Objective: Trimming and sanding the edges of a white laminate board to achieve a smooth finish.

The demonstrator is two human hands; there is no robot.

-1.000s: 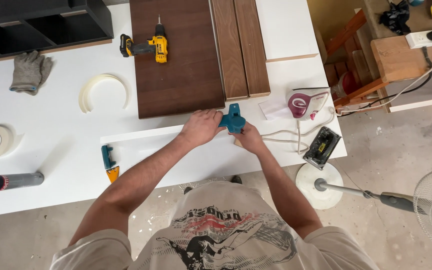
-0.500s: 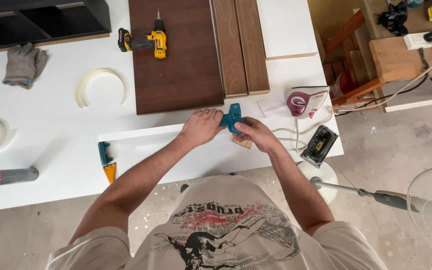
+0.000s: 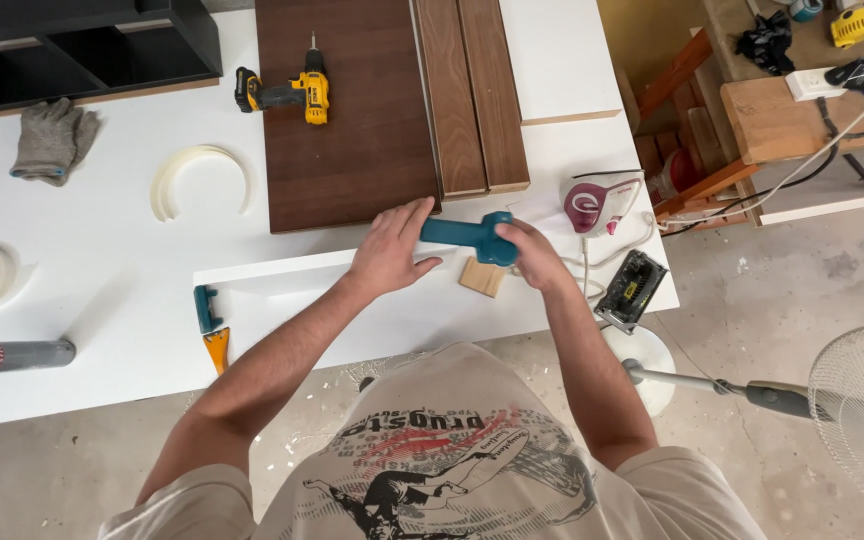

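Where the teal tool (image 3: 470, 236) sat bunched between both hands a second ago, it now lies drawn out sideways, its long handle plain to see. A small wood block (image 3: 482, 277), hidden earlier and half shown half a second ago, lies bare on the white panel (image 3: 282, 285) just below the tool. The view has also dropped slightly, so more of the drill (image 3: 287, 92) and the dark board (image 3: 352, 130) shows.

The left hand (image 3: 389, 250) reaches forward from a straight forearm, palm down, fingers loosely spread; its thumb and first fingers touch the handle's near end, the rest resting toward the panel's edge. The right hand (image 3: 532, 255) comes in with a bent elbow and is closed around the tool's head, knuckles up, so the working end is hidden.

The tool is held low over the table (image 3: 102, 330), between the dark board's front edge and the block, with a small iron (image 3: 592, 205) just to its right.
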